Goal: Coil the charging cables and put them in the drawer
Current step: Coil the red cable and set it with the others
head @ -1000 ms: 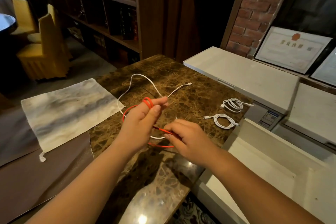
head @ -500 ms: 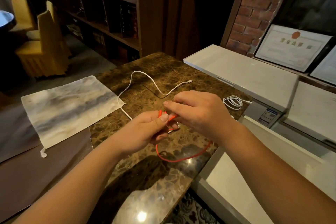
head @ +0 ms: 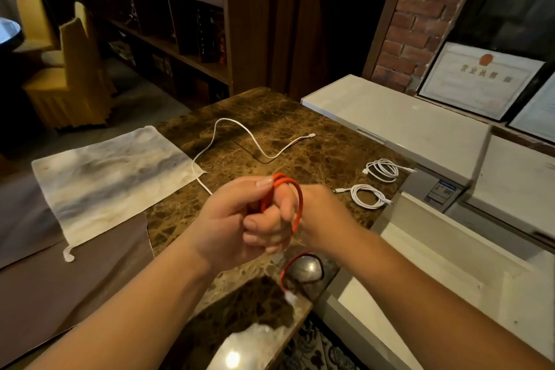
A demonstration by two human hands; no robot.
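Shop or reception counter, marble countertop (head: 300, 129), framed licence (head: 477, 81), bookshelves (head: 168, 9), brick wall (head: 420, 9)

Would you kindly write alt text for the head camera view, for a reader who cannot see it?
Two hands wind a red cable above a brown marble counter: the left hand grips the loops, the right hand is partly hidden behind it. Two coiled white cables lie right, by an open white drawer; an uncoiled white cable lies beyond.

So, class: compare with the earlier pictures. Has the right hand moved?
Yes. The right hand has gone right and nearer, from over the left hand to behind it, judged against the coiled white cable on the marble counter.
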